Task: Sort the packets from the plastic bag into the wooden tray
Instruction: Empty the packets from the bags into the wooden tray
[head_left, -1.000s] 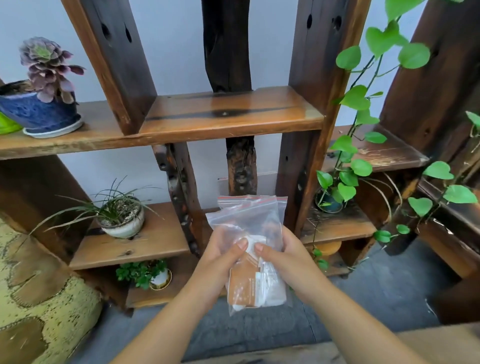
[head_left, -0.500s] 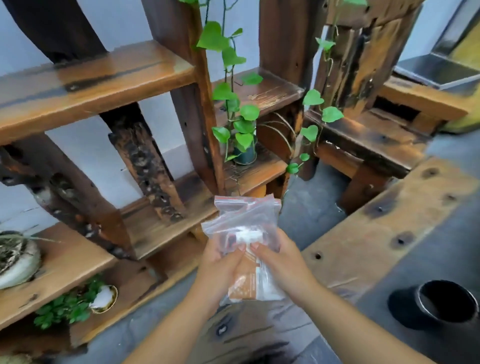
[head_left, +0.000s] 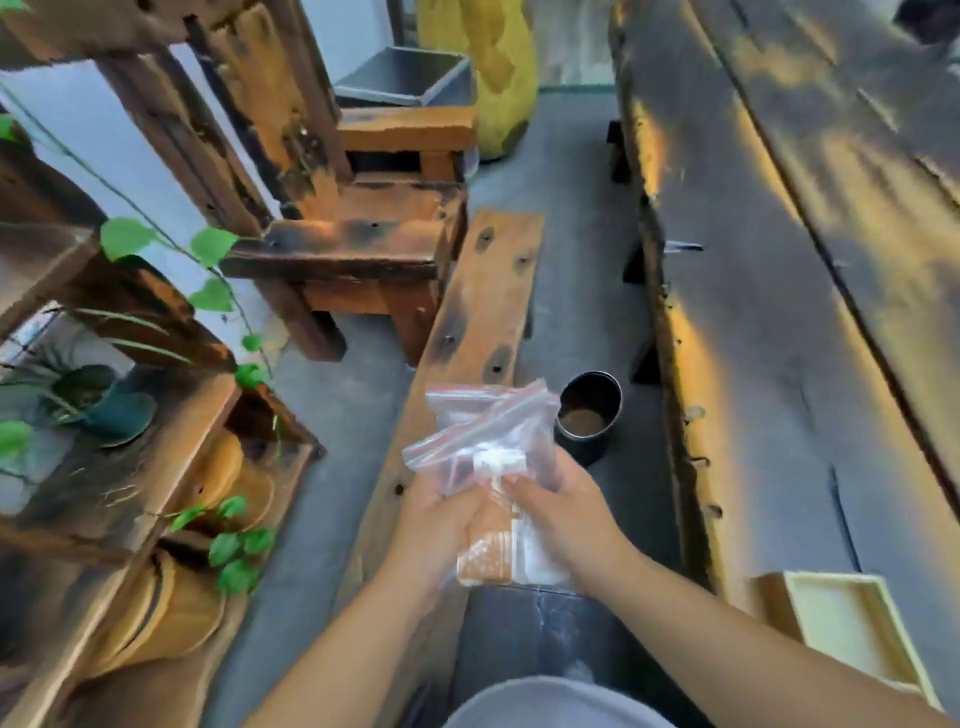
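A clear zip plastic bag (head_left: 485, 431) with a red seal strip is held up in front of me by both hands. My left hand (head_left: 439, 525) grips its left side and my right hand (head_left: 563, 512) grips its right side. Inside show an orange-brown packet (head_left: 485, 558) and white packets (head_left: 535, 553). The pale wooden tray (head_left: 852, 631) lies at the lower right on the long dark table, apart from both hands, with nothing visible in it.
A long dark wooden table (head_left: 810, 322) runs along the right. A wooden bench (head_left: 478, 301) stretches ahead below the bag, with a dark metal cup (head_left: 589, 413) on the floor beside it. Wooden shelves with potted plants (head_left: 104, 400) stand at the left.
My view has swung to the right, from the plant shelves to the bench, the table and the tray. Both hands keep hold of the bag, whose top has folded over.
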